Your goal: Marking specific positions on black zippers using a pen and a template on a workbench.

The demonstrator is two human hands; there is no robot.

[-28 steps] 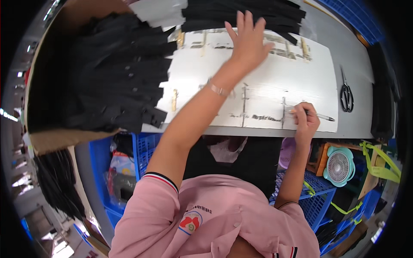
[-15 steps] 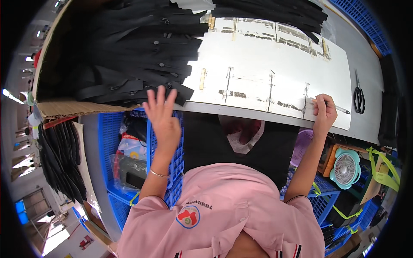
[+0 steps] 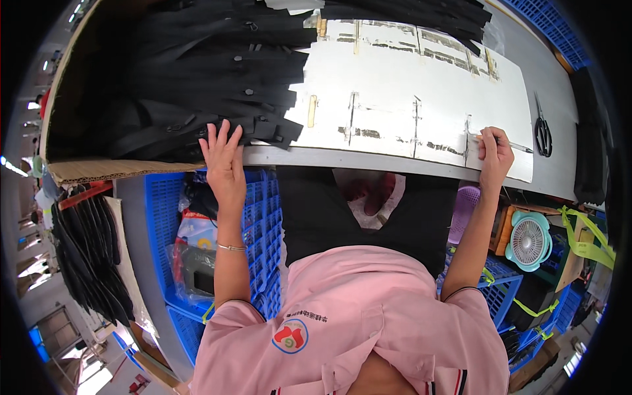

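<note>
My left hand (image 3: 226,158) lies at the near edge of a pile of black zipper strips (image 3: 217,76), its fingers outstretched and resting on the nearest ones. Small zipper pulls show on several of the strips. At the right, my right hand (image 3: 495,155) has its fingers curled in around a pen (image 3: 525,149), whose end sticks out to the right. That hand is over the near right part of a white board (image 3: 382,72), which carries dark ruled lines, black smudges and bits of tan tape.
Black-handled scissors (image 3: 542,131) lie right of the board. More black strips (image 3: 408,12) lie along its far edge. A cardboard box flap (image 3: 118,168) borders the pile at left. Below the table stand blue crates (image 3: 260,224), a purple basket (image 3: 465,214) and a turquoise fan (image 3: 528,241).
My left hand has moved left and come down onto the strips. My right hand stays near the same spot with the pen. The whole view has shifted slightly.
</note>
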